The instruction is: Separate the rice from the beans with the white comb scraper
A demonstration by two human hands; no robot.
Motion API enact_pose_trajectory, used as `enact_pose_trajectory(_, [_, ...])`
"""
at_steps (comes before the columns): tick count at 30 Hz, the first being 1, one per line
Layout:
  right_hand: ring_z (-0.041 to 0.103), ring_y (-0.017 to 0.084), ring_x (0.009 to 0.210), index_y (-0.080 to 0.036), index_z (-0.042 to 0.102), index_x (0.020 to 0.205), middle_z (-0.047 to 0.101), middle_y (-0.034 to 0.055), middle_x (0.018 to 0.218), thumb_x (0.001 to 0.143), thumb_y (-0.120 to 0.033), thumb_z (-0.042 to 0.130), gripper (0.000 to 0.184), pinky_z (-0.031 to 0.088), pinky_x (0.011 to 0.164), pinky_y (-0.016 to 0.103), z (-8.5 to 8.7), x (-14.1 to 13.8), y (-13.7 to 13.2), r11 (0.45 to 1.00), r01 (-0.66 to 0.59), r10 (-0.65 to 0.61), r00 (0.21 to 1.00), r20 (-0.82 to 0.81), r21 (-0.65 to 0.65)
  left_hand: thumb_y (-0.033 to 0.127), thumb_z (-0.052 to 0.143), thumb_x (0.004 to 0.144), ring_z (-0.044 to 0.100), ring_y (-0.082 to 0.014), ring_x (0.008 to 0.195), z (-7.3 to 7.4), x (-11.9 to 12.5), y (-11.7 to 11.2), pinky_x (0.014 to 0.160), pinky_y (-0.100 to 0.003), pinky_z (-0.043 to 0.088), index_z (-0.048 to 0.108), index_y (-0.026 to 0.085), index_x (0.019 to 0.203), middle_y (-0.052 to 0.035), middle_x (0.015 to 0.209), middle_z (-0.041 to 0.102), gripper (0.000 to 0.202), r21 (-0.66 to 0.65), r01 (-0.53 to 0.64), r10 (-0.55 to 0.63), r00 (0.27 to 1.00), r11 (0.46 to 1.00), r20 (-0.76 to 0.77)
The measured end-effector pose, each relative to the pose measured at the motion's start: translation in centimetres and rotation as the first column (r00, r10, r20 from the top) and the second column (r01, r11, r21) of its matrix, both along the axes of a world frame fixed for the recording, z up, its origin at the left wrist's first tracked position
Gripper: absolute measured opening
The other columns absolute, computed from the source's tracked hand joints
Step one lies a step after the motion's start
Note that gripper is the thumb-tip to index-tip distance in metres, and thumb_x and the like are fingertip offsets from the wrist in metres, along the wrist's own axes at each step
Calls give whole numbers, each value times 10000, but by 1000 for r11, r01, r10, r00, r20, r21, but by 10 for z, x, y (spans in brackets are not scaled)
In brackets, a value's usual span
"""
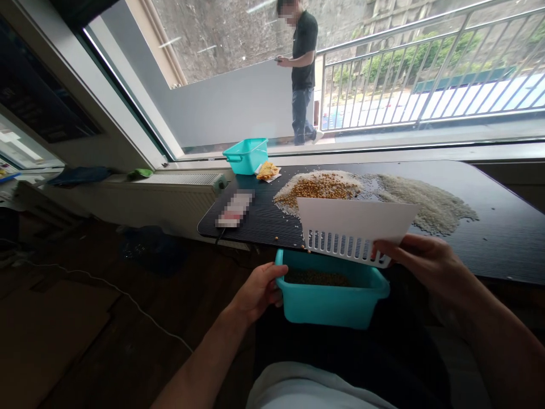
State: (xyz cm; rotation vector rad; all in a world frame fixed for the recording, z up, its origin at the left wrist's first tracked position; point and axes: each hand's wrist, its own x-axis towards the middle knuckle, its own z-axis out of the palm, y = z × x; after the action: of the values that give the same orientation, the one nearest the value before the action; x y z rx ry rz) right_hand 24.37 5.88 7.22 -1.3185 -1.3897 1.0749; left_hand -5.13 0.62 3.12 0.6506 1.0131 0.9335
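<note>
My left hand (259,291) grips the left rim of a turquoise plastic bin (327,307), held just below the table's front edge. Brownish grains (317,277) cover its bottom. A flat white plastic panel with a row of slots (357,218) is pinched by its lower right corner in my right hand (419,253). It stands tilted above the bin's back rim, at the table edge. Behind the panel lies a pile of yellow-brown kernels (323,184) mixed with white grains. To its right spreads a heap of pale, rice-like grains (430,199).
On the dark table (506,238), a second turquoise bin (249,156) stands at the back left beside a yellow crumpled item (268,170). A blurred flat object (235,209) with a cable lies at the left end. Outside the window, a person (304,57) stands near a railing.
</note>
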Motion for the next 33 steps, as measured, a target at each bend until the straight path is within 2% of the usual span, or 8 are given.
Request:
enact_pose_trajectory(5, [662, 217, 596, -216, 800, 617, 765, 73, 679, 448, -732, 843, 545, 592, 592, 354, 2, -5, 4, 998, 40, -41, 999, 12, 46, 476, 852, 622, 330, -47, 363, -1, -1, 0, 384, -203, 305, 418, 209, 538, 98, 420, 368, 516, 22, 18, -18, 1000, 1000, 2])
enact_pose_trajectory(10, [609, 171, 552, -219, 772, 592, 728, 48, 619, 507, -761, 800, 550, 537, 531, 300, 1, -18, 14, 995, -38, 32, 997, 64, 95, 481, 847, 634, 325, -45, 363, -2, -7, 1, 389, -203, 285, 412, 209, 538, 99, 420, 363, 523, 27, 16, -16, 1000, 1000, -6])
enact_pose_trajectory(15, [608, 171, 557, -217, 774, 630, 720, 38, 625, 544, -766, 783, 555, 536, 543, 305, 1, -20, 15, 991, -91, 82, 992, 91, 96, 479, 834, 647, 320, -46, 366, -1, -11, 0, 394, -213, 278, 405, 212, 530, 95, 423, 359, 519, 35, 18, -17, 1000, 999, -25])
enact_pose_trajectory(22, [597, 164, 531, -227, 767, 597, 706, 28, 588, 525, -755, 796, 533, 525, 515, 295, 0, -22, 13, 992, -76, 66, 993, 102, 98, 473, 845, 636, 324, -47, 368, -2, -13, 0, 394, -208, 287, 408, 213, 539, 101, 426, 359, 517, 33, 1, -1, 1000, 999, -15])
enact_pose_trajectory(27, [632, 183, 563, -232, 778, 618, 736, 38, 633, 523, -715, 823, 494, 557, 558, 317, 2, -22, 11, 994, -64, 58, 996, 68, 88, 480, 826, 656, 327, -51, 375, -2, -14, 0, 396, -212, 298, 405, 214, 534, 93, 428, 365, 512, 42, 25, -24, 999, 999, -29])
enact_pose_trajectory(33, [604, 161, 552, -227, 761, 638, 704, 23, 605, 651, -674, 759, 447, 511, 517, 275, -1, -57, 35, 971, -99, 77, 991, 105, 220, 466, 832, 651, 330, -50, 361, 0, -27, -3, 393, -215, 307, 407, 214, 520, 98, 414, 352, 511, 46, -36, 37, 998, 998, -41])
